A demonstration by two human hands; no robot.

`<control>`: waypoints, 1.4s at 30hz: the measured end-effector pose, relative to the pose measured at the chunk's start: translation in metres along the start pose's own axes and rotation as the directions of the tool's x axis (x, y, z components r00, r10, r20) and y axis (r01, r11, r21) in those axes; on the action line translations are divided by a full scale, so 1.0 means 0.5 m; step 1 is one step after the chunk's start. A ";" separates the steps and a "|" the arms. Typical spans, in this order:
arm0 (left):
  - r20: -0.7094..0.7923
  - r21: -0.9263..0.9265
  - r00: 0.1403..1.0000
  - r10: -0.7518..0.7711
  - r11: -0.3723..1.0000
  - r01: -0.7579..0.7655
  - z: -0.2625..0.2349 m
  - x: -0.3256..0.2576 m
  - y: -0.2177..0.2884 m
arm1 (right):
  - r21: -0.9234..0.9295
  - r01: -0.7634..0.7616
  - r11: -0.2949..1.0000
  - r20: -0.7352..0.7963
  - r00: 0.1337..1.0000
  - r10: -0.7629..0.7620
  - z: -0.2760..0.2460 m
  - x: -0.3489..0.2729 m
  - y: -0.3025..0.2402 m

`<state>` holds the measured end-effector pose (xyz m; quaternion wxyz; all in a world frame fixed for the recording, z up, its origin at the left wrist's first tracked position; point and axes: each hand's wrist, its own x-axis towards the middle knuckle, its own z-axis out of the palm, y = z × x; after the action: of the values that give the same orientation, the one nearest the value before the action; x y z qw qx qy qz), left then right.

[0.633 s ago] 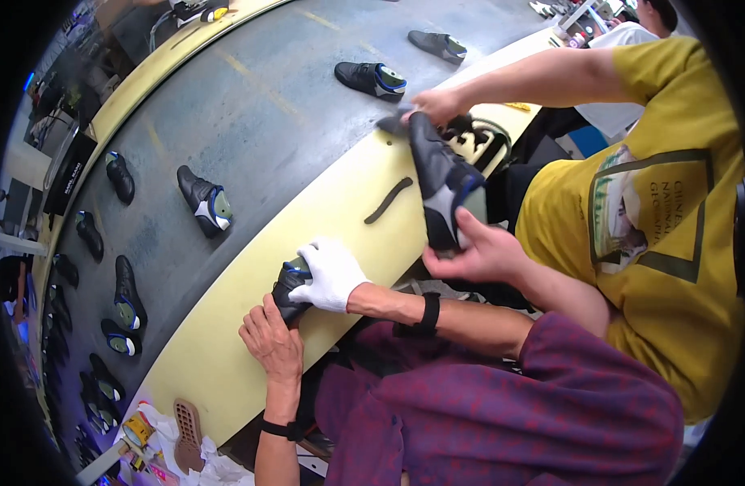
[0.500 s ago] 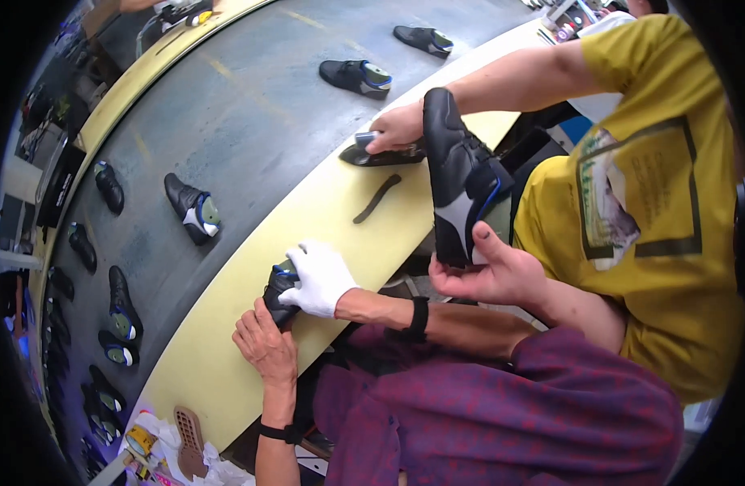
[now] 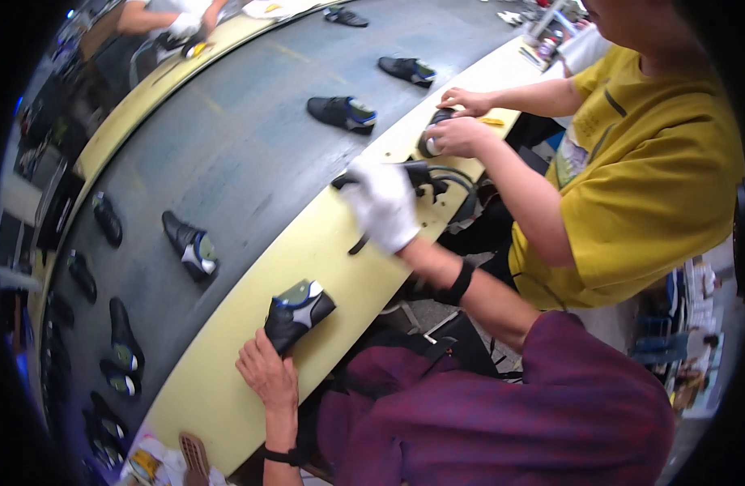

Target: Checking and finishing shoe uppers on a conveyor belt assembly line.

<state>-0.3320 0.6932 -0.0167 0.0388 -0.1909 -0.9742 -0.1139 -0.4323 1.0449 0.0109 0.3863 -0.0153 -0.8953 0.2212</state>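
1 black shoe (image 3: 301,320) on pale surface (image 3: 223,397), toe gripped by left hand (image 3: 267,373); gloved right hand (image 3: 381,202) blurred over dark object (image 3: 417,172), grip impossible to tell; print (image 3: 572,152) on yellow shirt (image 3: 656,198) unreadable.

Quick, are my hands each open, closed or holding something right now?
Left hand: holding a black shoe by its toe end.
Right hand: gloved, blurred, at a dark tool; whether it grips cannot be told.
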 end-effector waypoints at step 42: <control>-0.211 -0.190 0.977 0.003 0.981 -0.044 0.027 -0.042 -0.166 | -0.353 -0.217 0.910 0.935 -0.096 0.340 -0.007 0.014 -0.395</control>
<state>-0.3447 0.6140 -0.0494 0.1241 -0.1920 -0.9466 -0.2272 -0.4064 0.8694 0.0986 -0.4237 -0.0559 -0.8815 0.2007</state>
